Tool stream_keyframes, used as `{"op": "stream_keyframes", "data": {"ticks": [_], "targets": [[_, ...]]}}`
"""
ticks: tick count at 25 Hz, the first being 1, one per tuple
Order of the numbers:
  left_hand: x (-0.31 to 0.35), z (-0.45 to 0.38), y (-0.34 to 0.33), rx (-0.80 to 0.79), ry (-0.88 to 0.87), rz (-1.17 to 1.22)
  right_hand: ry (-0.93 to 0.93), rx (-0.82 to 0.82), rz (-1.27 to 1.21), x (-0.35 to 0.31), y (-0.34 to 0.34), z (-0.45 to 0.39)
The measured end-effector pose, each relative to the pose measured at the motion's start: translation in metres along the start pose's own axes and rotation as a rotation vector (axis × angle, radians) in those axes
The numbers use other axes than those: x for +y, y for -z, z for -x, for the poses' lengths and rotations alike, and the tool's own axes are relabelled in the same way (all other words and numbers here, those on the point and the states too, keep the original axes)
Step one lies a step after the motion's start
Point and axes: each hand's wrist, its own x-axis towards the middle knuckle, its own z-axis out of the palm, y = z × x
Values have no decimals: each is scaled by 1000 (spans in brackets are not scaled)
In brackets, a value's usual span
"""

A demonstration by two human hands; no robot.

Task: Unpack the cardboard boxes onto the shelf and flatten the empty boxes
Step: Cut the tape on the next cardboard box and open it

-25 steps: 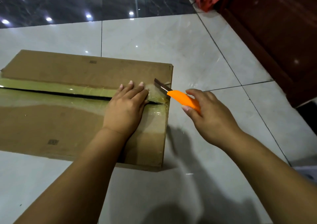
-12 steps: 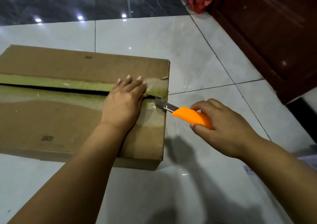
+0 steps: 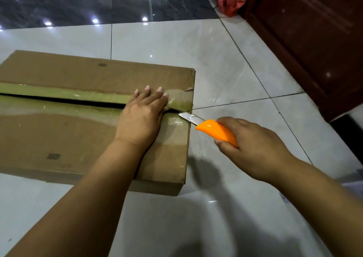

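Cardboard box (image 3: 59, 131) flat on tiled floor (image 3: 225, 75), taped seam slit open along most of length. Left hand (image 3: 141, 117) flat on lid, fingers (image 3: 155, 95) straight, pressing beside seam. Right hand (image 3: 253, 144) curled round orange utility knife (image 3: 216, 132); blade tip at box's right edge, just beyond left fingers.

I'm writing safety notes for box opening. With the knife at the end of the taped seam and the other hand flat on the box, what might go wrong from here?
1. The left hand rests flat on the cardboard box right beside the blade of the orange knife; a slip toward it could cut the fingers.
2. The right hand grips the handle while cutting the tape at the box edge; if it gives suddenly, the blade may jerk free.
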Motion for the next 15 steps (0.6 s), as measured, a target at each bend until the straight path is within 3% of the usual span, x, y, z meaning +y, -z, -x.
{"op": "stream_keyframes", "data": {"ticks": [15], "targets": [[0,0,-1,-6,8,19,45,69,85,3,-5,2]]}}
